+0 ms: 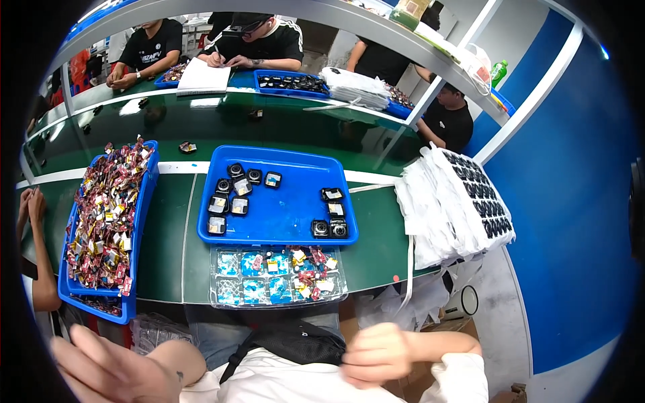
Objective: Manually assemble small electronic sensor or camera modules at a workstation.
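Note:
At the lower left my left hand (104, 366) is raised, slightly blurred, with fingers stretched out and nothing seen in it. My right hand (377, 352) is closed with curled fingers before my body, beside the black waist bag (289, 344); anything inside it is hidden. Neither hand touches the table. Ahead, a blue tray (282, 201) carries several small black square camera-like units (218, 203), grouped at its left and right sides. Against its near edge lies a clear compartment tray (225, 302) with blue-and-white pieces and small red-and-yellow parts (312, 275).
A blue bin (149, 185) heaped with small wired parts (107, 208) stands left. White stacked trays (437, 208) holding black units rise at the right. Across the green table (168, 248) several people sit or stand; another person's hands (32, 205) are at the far left. A white shelf frame (537, 87) spans overhead.

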The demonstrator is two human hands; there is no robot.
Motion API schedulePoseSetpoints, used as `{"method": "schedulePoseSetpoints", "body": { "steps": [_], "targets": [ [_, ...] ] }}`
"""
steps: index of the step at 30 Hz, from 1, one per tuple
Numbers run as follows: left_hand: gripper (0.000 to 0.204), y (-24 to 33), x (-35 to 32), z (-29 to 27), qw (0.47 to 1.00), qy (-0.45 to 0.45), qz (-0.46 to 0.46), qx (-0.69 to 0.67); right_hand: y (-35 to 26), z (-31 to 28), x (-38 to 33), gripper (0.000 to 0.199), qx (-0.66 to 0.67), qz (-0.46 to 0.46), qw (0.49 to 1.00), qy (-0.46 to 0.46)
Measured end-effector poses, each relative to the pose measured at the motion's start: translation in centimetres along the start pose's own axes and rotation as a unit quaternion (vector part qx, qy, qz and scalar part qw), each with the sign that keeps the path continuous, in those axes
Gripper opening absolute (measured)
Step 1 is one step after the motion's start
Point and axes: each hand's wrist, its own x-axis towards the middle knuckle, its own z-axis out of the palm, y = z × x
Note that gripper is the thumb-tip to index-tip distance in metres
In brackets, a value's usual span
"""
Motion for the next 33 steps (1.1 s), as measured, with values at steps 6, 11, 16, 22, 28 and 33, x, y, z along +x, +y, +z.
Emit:
{"method": "schedulePoseSetpoints", "body": {
  "steps": [6, 11, 16, 22, 28, 33],
  "targets": [
    [0.034, -6.3, -6.8, 1.8, 0.912, -0.301, -0.065, 0.270, 1.0, 10.9, -7.4, 0.054, -0.059, 0.454, 0.873, -0.166],
    [0.018, -3.8, -16.0, -4.3, 0.815, -0.361, -0.297, 0.343, -0.2, 13.8, -11.1, 0.017, -0.008, 0.550, 0.830, -0.095],
    [0.033, -1.6, -22.7, -7.6, 0.591, -0.429, -0.584, 0.356, 0.3, 14.7, -12.3, 0.020, 0.058, 0.573, 0.816, -0.050],
    [0.040, -3.6, -23.6, -6.5, 0.630, -0.327, -0.544, 0.448, 0.5, 13.5, -10.8, 0.047, 0.133, 0.693, 0.704, -0.089],
    [0.046, -6.1, -25.1, -5.2, 0.640, -0.326, -0.616, 0.324, -1.7, 13.8, -12.5, 0.041, 0.128, 0.713, 0.689, 0.026],
    [0.040, -7.5, -23.3, -1.9, 0.726, -0.409, -0.506, 0.224, -5.9, 13.0, -15.8, 0.040, 0.166, 0.732, 0.652, 0.111]
  ]
}}
